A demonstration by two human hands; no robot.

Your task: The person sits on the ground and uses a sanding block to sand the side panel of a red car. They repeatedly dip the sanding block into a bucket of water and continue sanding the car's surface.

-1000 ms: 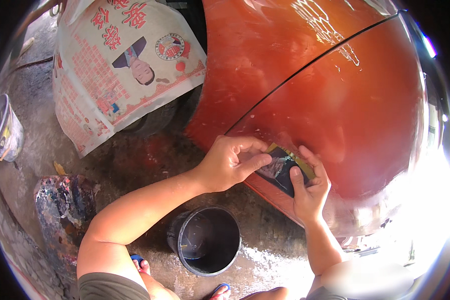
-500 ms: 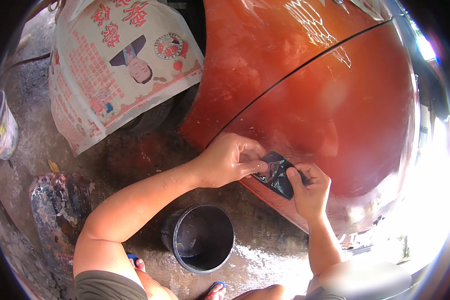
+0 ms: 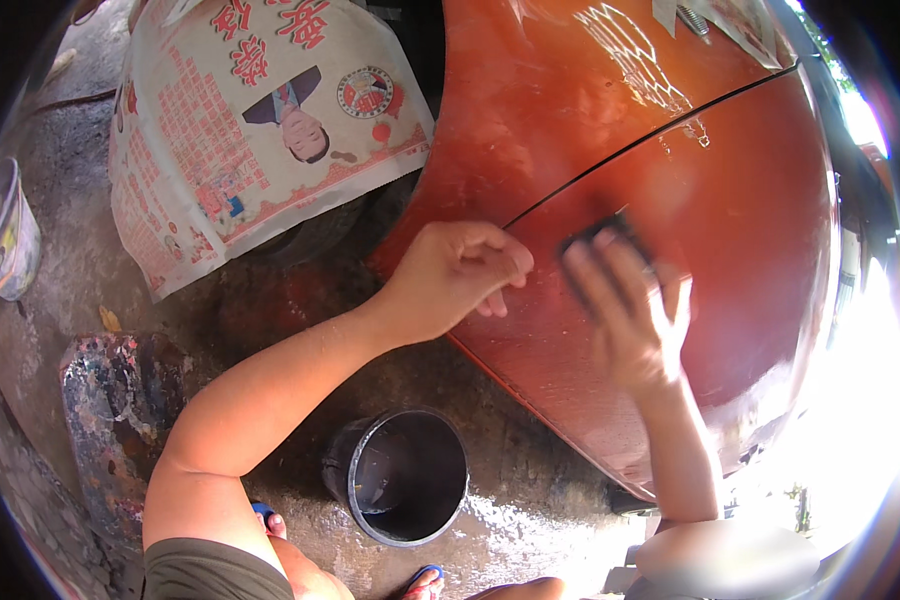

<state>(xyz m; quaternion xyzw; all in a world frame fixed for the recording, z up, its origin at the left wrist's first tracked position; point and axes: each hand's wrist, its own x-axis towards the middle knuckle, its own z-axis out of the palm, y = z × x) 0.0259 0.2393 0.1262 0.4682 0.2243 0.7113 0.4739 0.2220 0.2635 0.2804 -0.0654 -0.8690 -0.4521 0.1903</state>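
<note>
My right hand (image 3: 635, 310) lies over a piece of black sandpaper (image 3: 580, 270), its fingers on top, against the orange-red car panel (image 3: 740, 230). Both hand and sandpaper are smeared by motion. Just left of it, over the lower left edge of the panel near the dark seam, hovers my left hand (image 3: 460, 275). Its fingers are curled in toward the thumb, and nothing shows in them.
Below my hands a black bucket (image 3: 410, 478) with some water stands on the wet floor. Printed paper sheeting (image 3: 220, 180) covers the wheel area at upper left. A paint-spattered board (image 3: 115, 430) and a whitish pail (image 3: 8, 235) are at far left.
Both hands held the sandpaper together before. My left hand has let go and moved slightly up and left; my right has carried the sandpaper up onto the panel, fingers now flat over it.
</note>
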